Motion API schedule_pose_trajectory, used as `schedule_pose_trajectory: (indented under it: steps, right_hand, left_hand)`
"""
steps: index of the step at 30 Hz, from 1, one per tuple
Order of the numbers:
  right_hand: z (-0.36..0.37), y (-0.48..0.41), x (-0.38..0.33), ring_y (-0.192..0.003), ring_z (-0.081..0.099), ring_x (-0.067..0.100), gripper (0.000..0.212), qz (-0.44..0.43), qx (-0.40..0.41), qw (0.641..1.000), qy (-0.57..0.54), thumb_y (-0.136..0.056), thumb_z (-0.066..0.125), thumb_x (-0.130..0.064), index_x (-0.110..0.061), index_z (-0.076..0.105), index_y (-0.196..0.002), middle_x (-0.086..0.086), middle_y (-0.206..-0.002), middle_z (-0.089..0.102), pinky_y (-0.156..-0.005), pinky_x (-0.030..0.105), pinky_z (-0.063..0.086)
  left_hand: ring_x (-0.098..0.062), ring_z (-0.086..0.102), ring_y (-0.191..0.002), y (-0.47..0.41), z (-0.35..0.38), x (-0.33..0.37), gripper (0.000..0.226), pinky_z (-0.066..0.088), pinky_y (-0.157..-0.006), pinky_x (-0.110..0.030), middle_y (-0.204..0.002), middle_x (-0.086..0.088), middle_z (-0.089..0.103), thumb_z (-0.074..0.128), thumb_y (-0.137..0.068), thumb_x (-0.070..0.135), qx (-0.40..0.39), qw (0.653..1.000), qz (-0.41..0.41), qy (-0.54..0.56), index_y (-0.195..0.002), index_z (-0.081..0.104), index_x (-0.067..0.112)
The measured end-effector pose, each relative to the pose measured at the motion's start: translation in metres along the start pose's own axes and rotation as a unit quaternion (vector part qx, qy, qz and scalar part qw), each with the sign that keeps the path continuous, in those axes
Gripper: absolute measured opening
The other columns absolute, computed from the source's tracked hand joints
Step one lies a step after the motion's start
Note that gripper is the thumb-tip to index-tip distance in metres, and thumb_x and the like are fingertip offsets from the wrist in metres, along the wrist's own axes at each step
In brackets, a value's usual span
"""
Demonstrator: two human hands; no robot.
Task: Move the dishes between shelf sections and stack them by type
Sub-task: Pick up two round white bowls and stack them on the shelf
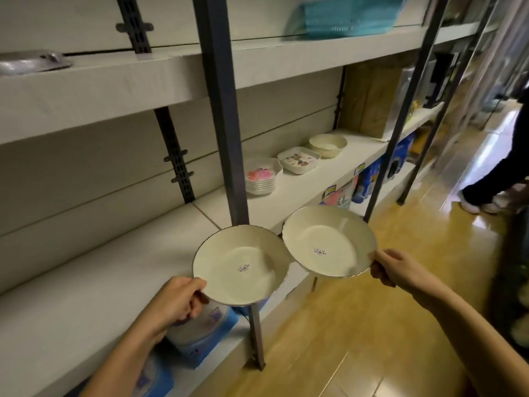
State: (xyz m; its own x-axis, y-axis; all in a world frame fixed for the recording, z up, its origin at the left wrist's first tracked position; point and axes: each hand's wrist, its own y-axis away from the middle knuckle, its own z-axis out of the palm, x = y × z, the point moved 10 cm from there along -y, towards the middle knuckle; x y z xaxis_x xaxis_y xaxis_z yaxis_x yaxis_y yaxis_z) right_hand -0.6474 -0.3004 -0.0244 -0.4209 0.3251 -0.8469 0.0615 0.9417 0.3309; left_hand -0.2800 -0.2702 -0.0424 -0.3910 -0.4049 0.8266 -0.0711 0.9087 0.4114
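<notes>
Two cream plates are held in the air, one per grip. The left grip is pinched on the near rim of the left plate, thumb on top, fingers curled under. The right grip is pinched the same way on the near-right rim of the right plate. Both plates sit between the grips, just off the shelf edge. Their rims are almost touching; actual contact cannot be told.

Risks:
- Each plate is held at a single rim point, so it could tip or slip if swung fast.
- The rims could be knocked together and chipped.
- The dark post stands just beyond the left grip and could be clipped by the left plate on the way in.

Counts:
- 2 plates in hand, 1 price sticker each.
- Beyond the right grip, on the shelf board: 1 saucer stack with a flower print (several, exact number not countable), 1 square dish, 1 cream bowl, possibly nested.
</notes>
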Motion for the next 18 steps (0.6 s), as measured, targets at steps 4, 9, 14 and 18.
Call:
schedule_pose_trajectory:
  steps: [4, 9, 14, 18]
  right_hand:
    - [-0.048, -0.018, 0.014, -0.045, 0.03, 0.009, 0.04, -0.005, 0.004, 1.0, 0.009, -0.098, 0.037, -0.019, -0.011, 0.045, -0.06, -0.002, -0.052, 0.041, -0.042, 0.016, 0.027]
    - [-0.099, -0.038, 0.025, -0.049, 0.031, 0.011, 0.039, -0.001, 0.023, 1.0, -0.003, -0.098, 0.037, -0.019, -0.01, 0.046, -0.061, 0.0, -0.054, 0.042, -0.047, 0.021, 0.027]
    - [-0.138, -0.066, 0.036, -0.048, 0.03, 0.011, 0.04, 0.001, 0.038, 0.999, -0.011, -0.098, 0.036, -0.017, -0.01, 0.043, -0.059, 0.0, -0.053, 0.04, -0.048, 0.021, 0.026]
    - [-0.167, -0.1, 0.04, -0.048, 0.029, 0.012, 0.04, 0.008, 0.051, 0.999, -0.014, -0.098, 0.036, -0.017, -0.009, 0.044, -0.059, 0.0, -0.053, 0.041, -0.048, 0.022, 0.026]
  left_hand:
    - [-0.007, 0.03, -0.029, -0.012, 0.044, 0.028, 0.036, 0.027, -0.034, -0.015, -0.038, -0.002, 0.047, 0.04, -0.095, 0.013, 0.003, 1.0, 0.008, 0.007, -0.064, 0.055, 0.005]
    - [-0.006, 0.032, -0.029, -0.035, 0.083, 0.062, 0.033, 0.029, -0.04, -0.019, -0.039, 0.0, 0.049, 0.04, -0.096, 0.015, 0.003, 1.0, 0.017, 0.001, -0.067, 0.055, 0.007]
    - [-0.005, 0.033, -0.026, -0.069, 0.11, 0.094, 0.035, 0.031, -0.042, -0.021, -0.038, -0.001, 0.049, 0.04, -0.096, 0.016, 0.016, 1.0, 0.022, 0.005, -0.067, 0.056, 0.004]
    - [-0.005, 0.033, -0.027, -0.107, 0.13, 0.119, 0.032, 0.03, -0.037, -0.018, -0.034, 0.0, 0.05, 0.041, -0.096, 0.016, 0.026, 0.999, 0.024, -0.003, -0.07, 0.057, 0.004]
